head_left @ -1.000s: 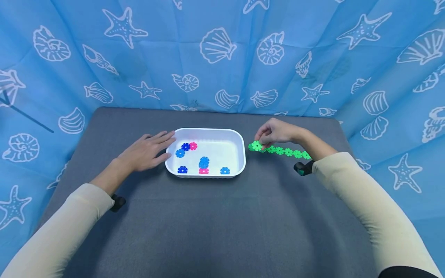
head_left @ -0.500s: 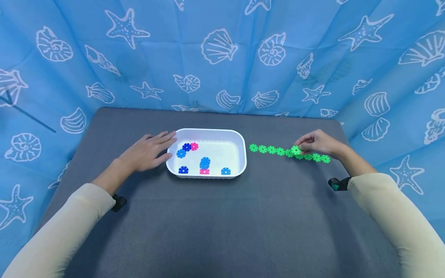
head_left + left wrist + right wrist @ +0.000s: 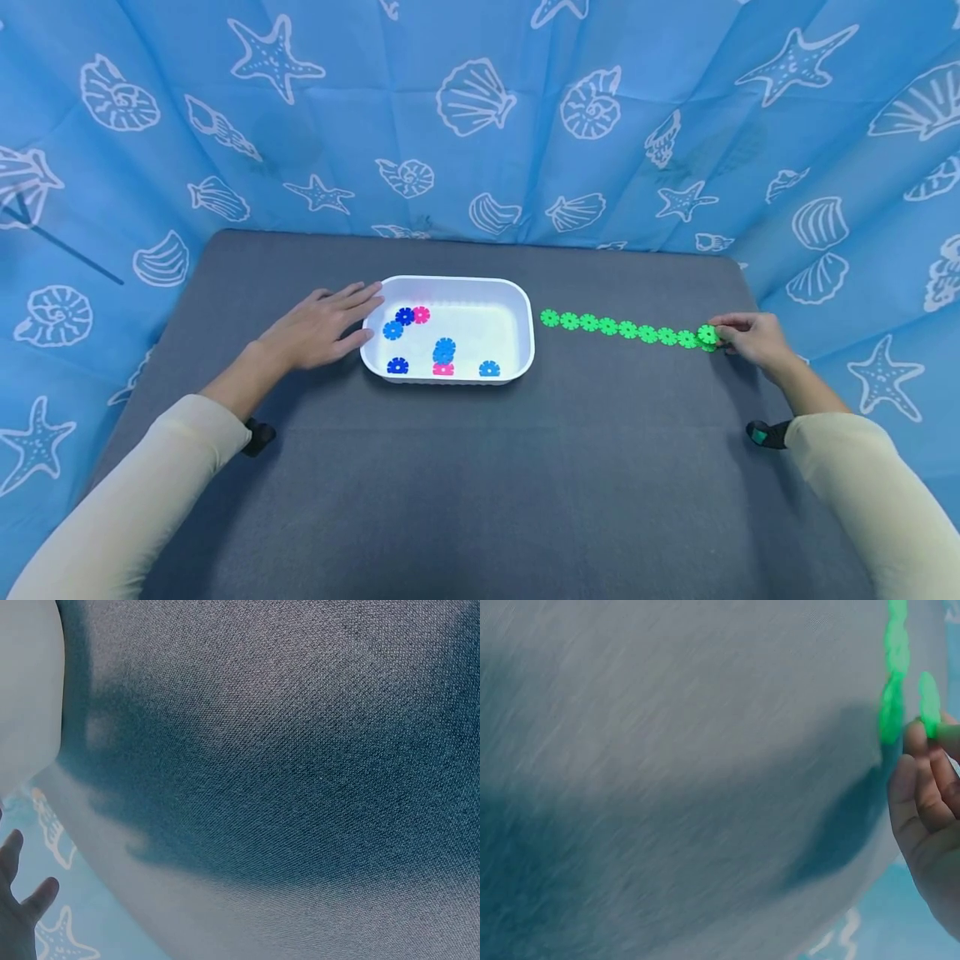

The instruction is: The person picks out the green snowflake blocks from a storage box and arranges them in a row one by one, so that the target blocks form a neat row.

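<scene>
In the head view my left hand (image 3: 315,329) rests with straight fingers on the left rim of a white plastic tray (image 3: 522,333). At the far right my right hand (image 3: 756,340) pinches a green snowflake disc (image 3: 707,334) between thumb and fingers. This disc is held just above the right end of a row of green snowflake discs (image 3: 608,326) lying on the table. The right wrist view shows the pinched disc (image 3: 929,703) apart from the row (image 3: 897,649). In the left wrist view only some fingers (image 3: 43,898) and part of the tray (image 3: 28,690) appear.
Inside the tray lie blue discs (image 3: 397,366), light blue discs (image 3: 490,367) and pink discs (image 3: 422,315). A grey cloth (image 3: 480,483) covers the table. Behind it hangs a blue curtain (image 3: 525,167) with white shell prints.
My right hand has moved rightward along the green row with the pinched disc, from its left end to its right end. My left hand has stayed on the tray rim.
</scene>
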A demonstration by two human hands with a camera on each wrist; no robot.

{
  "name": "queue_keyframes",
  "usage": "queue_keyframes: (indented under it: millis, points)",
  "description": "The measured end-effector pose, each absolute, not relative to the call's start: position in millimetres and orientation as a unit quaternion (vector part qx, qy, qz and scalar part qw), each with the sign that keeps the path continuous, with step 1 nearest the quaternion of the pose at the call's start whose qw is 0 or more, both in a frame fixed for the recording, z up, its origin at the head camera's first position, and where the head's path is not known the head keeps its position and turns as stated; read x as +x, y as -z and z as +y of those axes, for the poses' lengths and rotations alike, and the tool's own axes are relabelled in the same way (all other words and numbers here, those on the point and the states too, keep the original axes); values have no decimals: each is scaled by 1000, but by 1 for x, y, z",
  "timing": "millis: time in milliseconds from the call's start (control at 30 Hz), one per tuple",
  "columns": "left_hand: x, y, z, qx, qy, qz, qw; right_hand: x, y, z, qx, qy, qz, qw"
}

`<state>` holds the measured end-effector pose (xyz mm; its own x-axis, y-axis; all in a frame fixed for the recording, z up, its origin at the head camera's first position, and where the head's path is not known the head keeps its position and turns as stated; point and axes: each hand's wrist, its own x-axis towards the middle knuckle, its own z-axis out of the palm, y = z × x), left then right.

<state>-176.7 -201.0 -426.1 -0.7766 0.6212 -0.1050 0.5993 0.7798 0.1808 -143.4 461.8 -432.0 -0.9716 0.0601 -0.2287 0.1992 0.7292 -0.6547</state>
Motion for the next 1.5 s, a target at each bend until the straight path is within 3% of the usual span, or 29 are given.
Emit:
queue_keyframes:
  millis: [467, 1300, 1500]
  points:
    - [-177, 426, -201, 324, -72, 940, 83, -131, 444, 484, 114, 304, 944, 57]
    - [-177, 426, -202, 328, -71, 938, 82, -127, 443, 482, 93, 247, 964, 22]
    - [-177, 423, -202, 328, -59, 939, 84, -129, 440, 483, 57, 225, 973, -7]
